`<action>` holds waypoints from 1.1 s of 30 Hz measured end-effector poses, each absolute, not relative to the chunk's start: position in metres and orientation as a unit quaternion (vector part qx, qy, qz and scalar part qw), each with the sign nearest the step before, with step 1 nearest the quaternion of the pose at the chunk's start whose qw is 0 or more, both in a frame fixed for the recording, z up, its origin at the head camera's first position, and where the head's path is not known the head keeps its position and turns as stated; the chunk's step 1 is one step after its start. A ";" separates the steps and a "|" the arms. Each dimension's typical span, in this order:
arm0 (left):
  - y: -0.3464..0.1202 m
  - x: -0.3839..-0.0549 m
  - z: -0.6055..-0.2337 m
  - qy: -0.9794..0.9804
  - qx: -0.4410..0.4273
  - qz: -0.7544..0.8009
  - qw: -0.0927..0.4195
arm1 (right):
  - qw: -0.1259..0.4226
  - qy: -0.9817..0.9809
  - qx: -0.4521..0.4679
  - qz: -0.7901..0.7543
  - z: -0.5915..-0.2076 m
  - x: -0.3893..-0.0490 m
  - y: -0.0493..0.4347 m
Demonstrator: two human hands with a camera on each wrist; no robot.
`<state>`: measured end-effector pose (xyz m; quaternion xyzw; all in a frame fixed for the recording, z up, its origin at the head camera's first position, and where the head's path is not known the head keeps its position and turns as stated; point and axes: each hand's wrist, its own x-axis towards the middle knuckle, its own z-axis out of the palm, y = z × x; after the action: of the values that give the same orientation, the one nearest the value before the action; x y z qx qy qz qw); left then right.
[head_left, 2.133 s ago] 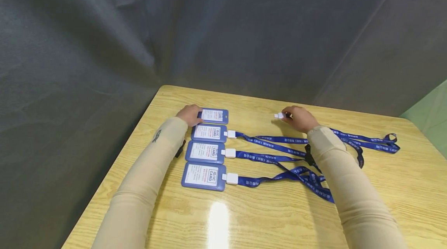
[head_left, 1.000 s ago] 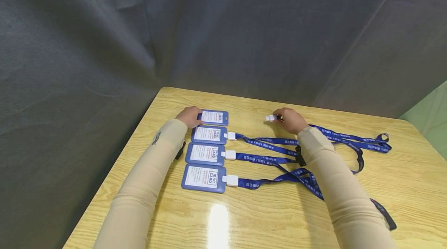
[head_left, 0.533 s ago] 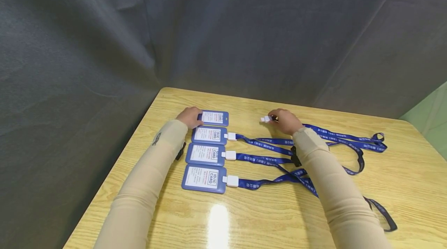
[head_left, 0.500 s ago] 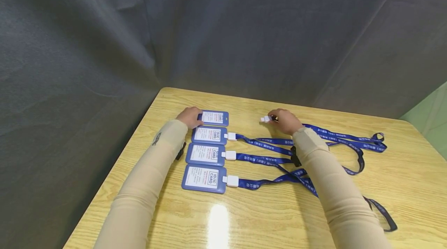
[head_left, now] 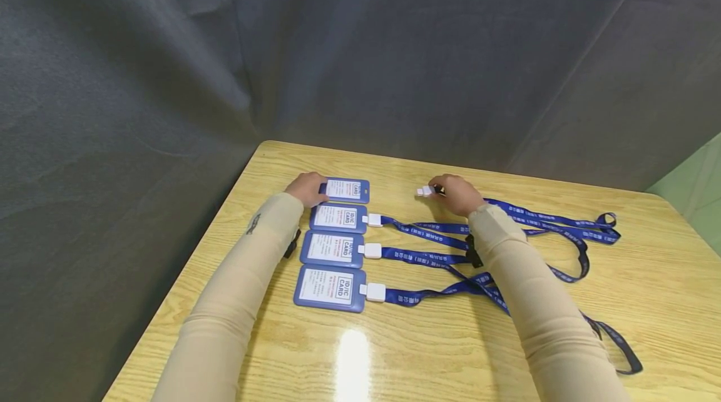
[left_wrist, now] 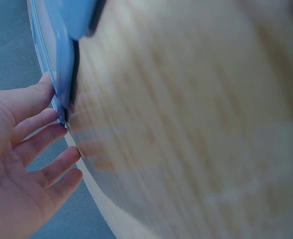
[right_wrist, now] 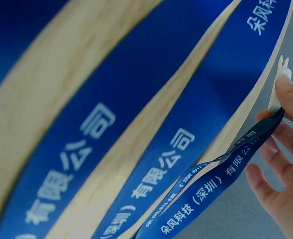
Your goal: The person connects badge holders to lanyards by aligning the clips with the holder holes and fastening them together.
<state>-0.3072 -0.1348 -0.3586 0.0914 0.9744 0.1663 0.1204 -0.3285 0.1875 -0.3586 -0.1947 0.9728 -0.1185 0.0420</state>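
At the table's far left, my left hand [head_left: 306, 190] pinches the short left end of a blue ID card holder [head_left: 345, 190]. Its thumb and forefinger [left_wrist: 34, 137] are at that end in the left wrist view, the other fingers spread. This holder lies flat, its slot end facing right with no strap on it. To the right, my right hand [head_left: 460, 195] pinches the white clip [head_left: 425, 191] of a blue lanyard [right_wrist: 201, 199] between thumb and fingertips. The clip's forked tip [right_wrist: 284, 63] points left toward the holder, with a gap between them. The strap trails off right.
Below that holder lie three more blue holders, the upper [head_left: 338, 217], middle [head_left: 332, 248] and lower [head_left: 329, 288], each clipped to a lanyard. Their straps [head_left: 428, 256] run right, crossing under my right forearm. A dark curtain [head_left: 394, 64] hangs behind the wooden table [head_left: 428, 352].
My right hand has moved left with the white clip, bringing it closer to the top holder and dragging its strap along. My left hand has stayed at the holder's end.
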 end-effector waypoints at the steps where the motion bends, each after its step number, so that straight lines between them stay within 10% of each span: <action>1: -0.135 -0.307 -0.358 0.975 0.091 0.165 0.121 | 0.042 0.973 -0.195 -0.119 -0.358 -0.328 0.186; 33: -0.133 -0.307 -0.361 0.974 0.086 0.168 0.123 | 0.034 0.964 -0.230 -0.128 -0.364 -0.330 0.161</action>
<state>-0.3069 -0.1328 -0.3608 0.0858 0.9743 0.1682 0.1225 -0.3296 0.1613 -0.3636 -0.2297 0.9642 -0.1282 0.0337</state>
